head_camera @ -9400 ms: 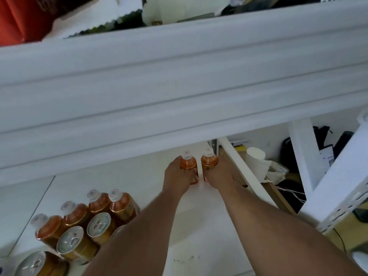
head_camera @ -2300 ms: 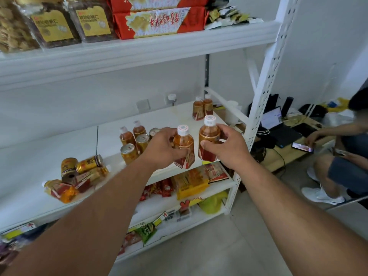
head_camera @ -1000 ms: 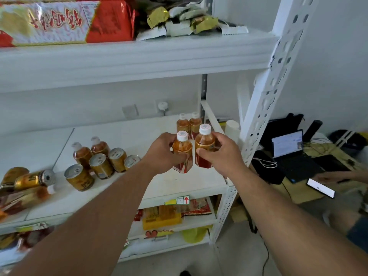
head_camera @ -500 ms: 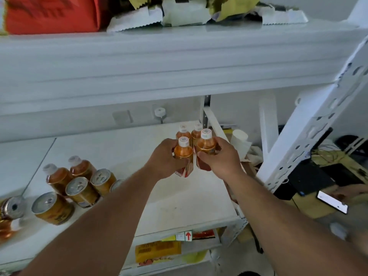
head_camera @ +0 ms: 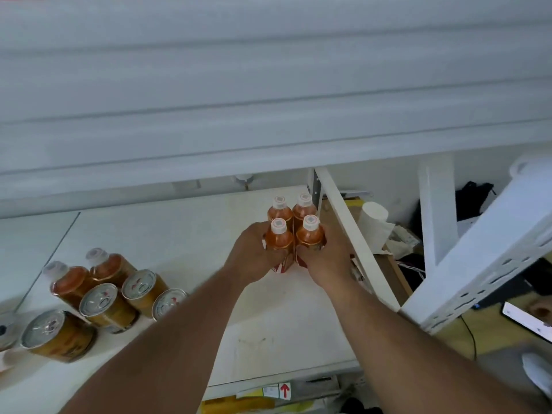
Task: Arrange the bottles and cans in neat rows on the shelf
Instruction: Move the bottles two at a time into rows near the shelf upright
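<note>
My left hand [head_camera: 254,254] grips an amber tea bottle with a white cap [head_camera: 279,238]. My right hand [head_camera: 325,259] grips a second such bottle [head_camera: 310,233] beside it. Both held bottles stand upright just in front of two matching bottles [head_camera: 279,209] [head_camera: 304,206] at the back right of the white shelf [head_camera: 185,234]. Together the bottles form a tight two-by-two block. On the shelf's left stand two more bottles [head_camera: 70,283] [head_camera: 109,265] and several gold cans [head_camera: 103,304], one of them [head_camera: 55,334] nearer the front.
The upper shelf's white front edge [head_camera: 268,100] fills the top of the view. A diagonal white brace [head_camera: 352,234] runs along the shelf's right end, with an upright post [head_camera: 478,261] beyond. A paper roll [head_camera: 375,218] and a phone [head_camera: 525,321] lie past the shelf.
Both hands have carried their bottles forward and down to the shelf, right against the two bottles at the back. My head has leaned in under the upper shelf.
</note>
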`<act>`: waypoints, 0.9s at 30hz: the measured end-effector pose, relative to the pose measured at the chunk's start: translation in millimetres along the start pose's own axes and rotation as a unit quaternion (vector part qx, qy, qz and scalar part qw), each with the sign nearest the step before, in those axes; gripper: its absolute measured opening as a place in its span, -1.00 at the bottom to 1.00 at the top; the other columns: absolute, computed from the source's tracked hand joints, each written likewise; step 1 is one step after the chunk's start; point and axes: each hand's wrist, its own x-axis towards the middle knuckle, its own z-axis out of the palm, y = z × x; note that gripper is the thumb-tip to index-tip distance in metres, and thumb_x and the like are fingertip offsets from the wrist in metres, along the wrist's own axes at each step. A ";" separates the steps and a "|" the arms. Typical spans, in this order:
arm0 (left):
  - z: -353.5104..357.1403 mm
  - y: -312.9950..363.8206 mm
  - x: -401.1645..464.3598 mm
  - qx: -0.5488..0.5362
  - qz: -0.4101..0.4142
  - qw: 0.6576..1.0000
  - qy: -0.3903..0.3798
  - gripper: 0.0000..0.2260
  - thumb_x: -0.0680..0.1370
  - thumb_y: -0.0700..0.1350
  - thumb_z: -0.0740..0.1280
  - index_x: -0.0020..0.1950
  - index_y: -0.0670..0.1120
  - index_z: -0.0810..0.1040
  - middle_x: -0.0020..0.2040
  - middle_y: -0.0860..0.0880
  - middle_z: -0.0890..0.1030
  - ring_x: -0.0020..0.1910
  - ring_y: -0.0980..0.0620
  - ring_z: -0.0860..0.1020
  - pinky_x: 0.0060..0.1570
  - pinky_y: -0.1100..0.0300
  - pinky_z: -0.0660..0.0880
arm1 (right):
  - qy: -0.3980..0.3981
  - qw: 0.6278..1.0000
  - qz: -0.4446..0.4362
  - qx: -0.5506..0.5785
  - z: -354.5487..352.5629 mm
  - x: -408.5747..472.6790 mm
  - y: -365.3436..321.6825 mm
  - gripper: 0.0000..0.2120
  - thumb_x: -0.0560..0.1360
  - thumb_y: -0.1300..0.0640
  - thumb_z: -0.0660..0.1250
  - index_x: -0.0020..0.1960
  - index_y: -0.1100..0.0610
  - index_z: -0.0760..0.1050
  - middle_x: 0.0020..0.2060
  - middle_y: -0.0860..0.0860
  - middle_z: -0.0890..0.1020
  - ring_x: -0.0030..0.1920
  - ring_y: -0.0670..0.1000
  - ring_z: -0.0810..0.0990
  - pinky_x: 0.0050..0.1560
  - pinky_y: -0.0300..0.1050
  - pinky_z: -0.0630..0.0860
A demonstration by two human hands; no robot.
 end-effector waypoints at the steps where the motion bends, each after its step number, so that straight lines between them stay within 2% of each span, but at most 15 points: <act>1: 1.3 -1.2 0.7 -0.009 0.000 1.000 0.000 -0.52 0.47 -0.10 0.49 0.37 -0.02 0.48 0.11 0.10 0.47 0.10 0.09 0.46 0.06 0.21 0.39 | 0.003 1.000 0.001 0.003 -0.3 -0.2 0.0 -0.70 0.41 -0.11 0.46 0.01 -0.42 0.42 -0.03 -0.29 0.57 0.09 -0.08 0.57 0.20 0.15 0.55; 5: 7.5 -8.3 0.7 -0.037 0.002 0.999 0.013 -0.47 0.47 -0.08 0.49 0.41 0.00 0.43 0.25 0.08 0.49 0.19 0.09 0.47 0.15 0.19 0.46 | 0.003 1.000 0.010 0.008 -3.1 -1.8 -1.4 -0.68 0.48 -0.05 0.46 0.11 -0.30 0.40 0.09 -0.23 0.56 0.18 -0.05 0.54 0.28 0.15 0.49; 8: 11.1 -14.4 -5.2 -0.016 -0.008 0.999 0.037 -0.44 0.44 -0.03 0.50 0.40 -0.02 0.41 0.30 0.03 0.47 0.22 0.04 0.50 0.16 0.07 0.56 | -0.013 0.999 0.046 -0.007 -3.8 -1.7 1.5 -0.56 0.47 -0.08 0.47 0.30 -0.14 0.43 0.25 -0.08 0.59 0.29 0.07 0.55 0.26 0.13 0.50; 12: 14.4 -15.5 -2.6 0.015 -0.054 0.998 0.028 -0.48 0.44 -0.02 0.50 0.36 -0.05 0.46 0.23 -0.01 0.53 0.07 -0.03 0.58 -0.01 0.14 0.59 | -0.034 0.996 0.068 -0.040 -5.9 -1.4 3.7 -0.61 0.50 -0.05 0.45 0.30 -0.08 0.48 0.17 -0.04 0.64 0.21 0.09 0.59 0.04 -0.04 0.42; 15: 17.7 -12.9 0.8 0.010 -0.062 0.998 0.026 -0.48 0.44 -0.03 0.50 0.37 -0.03 0.47 0.25 -0.01 0.55 0.06 -0.05 0.60 0.03 0.08 0.61 | -0.036 0.995 0.068 -0.056 -5.9 -0.2 2.7 -0.69 0.51 -0.05 0.43 0.23 -0.08 0.50 0.11 -0.04 0.65 0.17 0.10 0.60 0.01 -0.04 0.42; 18: 18.9 -13.0 0.5 0.017 -0.068 0.997 0.028 -0.45 0.45 -0.04 0.49 0.42 -0.01 0.45 0.29 -0.02 0.53 0.08 -0.06 0.61 0.05 0.05 0.62 | -0.048 0.994 0.079 -0.056 -5.8 -0.4 3.3 -0.68 0.53 -0.03 0.42 0.25 -0.05 0.49 0.13 -0.02 0.64 0.18 0.10 0.59 0.01 -0.06 0.41; 22: 16.7 -17.9 -4.3 0.019 -0.101 0.994 0.022 -0.37 0.52 -0.07 0.45 0.54 -0.02 0.28 0.38 -0.03 0.47 0.11 0.00 0.61 -0.23 0.31 0.54 | -0.071 0.990 0.101 -0.070 -5.5 -2.5 4.6 -0.51 0.52 -0.03 0.44 0.40 -0.01 0.41 0.27 0.02 0.59 0.29 0.14 0.54 0.14 0.00 0.45; 24: 14.4 -18.9 -10.1 0.025 -0.109 0.993 0.023 -0.36 0.54 -0.06 0.43 0.56 -0.01 0.23 0.40 -0.02 0.44 0.15 0.04 0.57 -0.15 0.26 0.58 | -0.080 0.987 0.119 -0.077 -8.4 -5.1 2.5 -0.46 0.55 0.01 0.42 0.46 0.04 0.33 0.36 0.06 0.53 0.36 0.16 0.49 0.26 0.04 0.44; 27: 9.5 -17.5 -24.5 0.043 -0.116 0.992 0.020 -0.38 0.57 -0.06 0.38 0.57 0.02 0.19 0.47 -0.01 0.38 0.30 0.03 0.49 0.15 0.11 0.57 | -0.078 0.982 0.145 -0.093 -17.4 -16.6 -4.9 -0.40 0.60 0.06 0.35 0.55 0.13 0.21 0.46 0.09 0.42 0.45 0.18 0.39 0.31 0.02 0.39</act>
